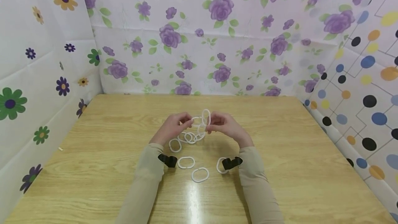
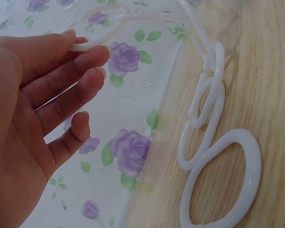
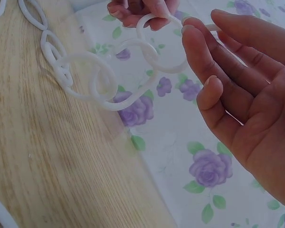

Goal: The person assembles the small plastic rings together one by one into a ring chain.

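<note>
White oval plastic links are joined into a chain [image 1: 192,142]; part of it lies on the table and the rest rises between my hands. My left hand [image 1: 174,127] pinches one raised link [image 2: 80,46] between thumb and fingertips, its other fingers loosely bent. Opposite it, my right hand [image 1: 228,129] holds an upright link [image 1: 203,113] at its edge by the fingertips. In the right wrist view the right fingertips [image 3: 192,33] partly hide that link. At the chain's near left end, one link [image 2: 256,166] lies flat on the wood.
Separate white links lie nearer me: one oval [image 1: 186,157], another [image 1: 199,182] in front of it, and a third [image 1: 217,165] partly behind the black right wrist camera [image 1: 232,163]. The wooden table [image 1: 93,168] meets flowered sheeting [image 1: 199,61] at the back. A small pale scrap [image 1: 60,149] lies left.
</note>
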Motion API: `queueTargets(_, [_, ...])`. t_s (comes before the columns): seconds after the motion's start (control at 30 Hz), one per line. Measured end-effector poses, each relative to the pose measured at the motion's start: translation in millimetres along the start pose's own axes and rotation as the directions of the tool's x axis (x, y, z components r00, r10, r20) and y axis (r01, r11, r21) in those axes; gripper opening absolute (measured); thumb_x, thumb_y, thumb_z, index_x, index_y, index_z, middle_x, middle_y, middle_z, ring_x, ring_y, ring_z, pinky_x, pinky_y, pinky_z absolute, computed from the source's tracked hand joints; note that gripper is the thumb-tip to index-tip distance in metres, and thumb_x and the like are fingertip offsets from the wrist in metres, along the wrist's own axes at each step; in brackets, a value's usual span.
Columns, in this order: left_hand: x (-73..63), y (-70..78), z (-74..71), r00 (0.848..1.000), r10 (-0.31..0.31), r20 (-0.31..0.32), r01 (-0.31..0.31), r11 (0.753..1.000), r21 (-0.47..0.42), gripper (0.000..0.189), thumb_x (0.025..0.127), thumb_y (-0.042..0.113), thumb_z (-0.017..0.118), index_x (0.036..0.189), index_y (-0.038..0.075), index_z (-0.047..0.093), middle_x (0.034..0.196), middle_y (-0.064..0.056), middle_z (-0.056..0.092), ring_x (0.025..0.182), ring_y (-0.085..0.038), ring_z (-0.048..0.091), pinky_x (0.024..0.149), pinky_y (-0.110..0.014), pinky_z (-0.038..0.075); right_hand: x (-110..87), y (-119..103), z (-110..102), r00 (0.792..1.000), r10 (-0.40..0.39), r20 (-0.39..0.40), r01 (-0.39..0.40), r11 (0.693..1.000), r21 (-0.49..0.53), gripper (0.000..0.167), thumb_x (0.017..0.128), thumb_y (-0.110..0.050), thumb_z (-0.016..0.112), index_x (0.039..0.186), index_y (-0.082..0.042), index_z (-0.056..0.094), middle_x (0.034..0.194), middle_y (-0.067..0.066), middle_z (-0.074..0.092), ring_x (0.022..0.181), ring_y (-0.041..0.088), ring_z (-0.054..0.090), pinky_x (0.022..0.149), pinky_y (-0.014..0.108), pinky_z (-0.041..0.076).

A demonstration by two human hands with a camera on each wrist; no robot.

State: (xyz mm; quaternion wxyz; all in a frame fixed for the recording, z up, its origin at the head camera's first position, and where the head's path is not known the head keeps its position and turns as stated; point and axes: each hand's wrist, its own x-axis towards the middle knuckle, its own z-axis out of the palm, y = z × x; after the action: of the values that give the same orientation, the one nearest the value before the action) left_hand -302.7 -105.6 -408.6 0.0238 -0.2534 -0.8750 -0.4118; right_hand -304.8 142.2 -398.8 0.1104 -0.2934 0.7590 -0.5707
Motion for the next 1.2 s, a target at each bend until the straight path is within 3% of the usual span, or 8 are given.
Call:
queueTargets(0.23, [-1.5,1.8,-1.7,1.0,0.004,0.005,-0.004,1.0,-0.012,0.02,0.1,0.029,0.055,0.105,0.013,0.067,0.094,-0.012,0.07,0.08,-0.016,0.059,0.073,-0.031,0.047,1.8,0.1,2.5,1.0,0.005,0.0,-0.005,1.0,-0.017,0.018,0.089,-0.01,0.069,0.097,0.004,0.06,0.086,0.003,0.067,0.077,0.016,0.066,0.081,0.044,0.055])
queueTargets(0.5, [-2.3,3.2,-2.3,0.999,0.03,0.013,-0.03,1.0,0.007,0.021,0.098,0.029,0.058,0.105,0.012,0.068,0.09,-0.002,0.068,0.082,-0.014,0.058,0.074,-0.03,0.045,3.6,1.3,4.9,1.0,0.018,0.001,-0.018,0.999,-0.038,0.013,0.089,-0.006,0.069,0.095,0.002,0.061,0.088,0.006,0.065,0.079,0.015,0.065,0.083,0.047,0.054])
queueTargets(0.9, [-0.9,1.2,-2.8,0.998,0.059,0.007,-0.06,0.998,0.014,0.022,0.097,0.029,0.059,0.104,0.011,0.069,0.088,-0.003,0.068,0.079,-0.014,0.057,0.071,-0.029,0.044,4.5,0.4,5.6,0.999,0.025,0.021,-0.023,0.998,-0.058,0.02,0.089,-0.008,0.069,0.1,0.007,0.061,0.091,0.008,0.065,0.08,0.015,0.065,0.085,0.055,0.051])
queueTargets(1.1, [-0.3,0.9,-3.0,0.998,0.052,0.023,-0.052,0.999,0.001,0.02,0.097,0.029,0.059,0.104,0.013,0.069,0.089,-0.005,0.069,0.079,-0.014,0.057,0.071,-0.029,0.044,4.7,0.8,6.7,0.999,0.024,0.024,-0.023,0.997,-0.071,0.025,0.09,-0.007,0.068,0.106,0.01,0.06,0.095,0.011,0.066,0.082,0.014,0.065,0.082,0.041,0.055])
queueTargets(1.2, [-0.5,1.1,-3.0,0.999,0.045,0.025,-0.045,0.999,0.006,0.017,0.097,0.028,0.06,0.102,0.015,0.069,0.088,-0.002,0.068,0.08,-0.013,0.057,0.071,-0.029,0.044,4.0,0.4,6.9,0.999,0.026,0.023,-0.024,0.997,-0.073,0.025,0.09,-0.008,0.067,0.108,0.008,0.062,0.097,0.015,0.066,0.082,0.013,0.065,0.082,0.041,0.055])
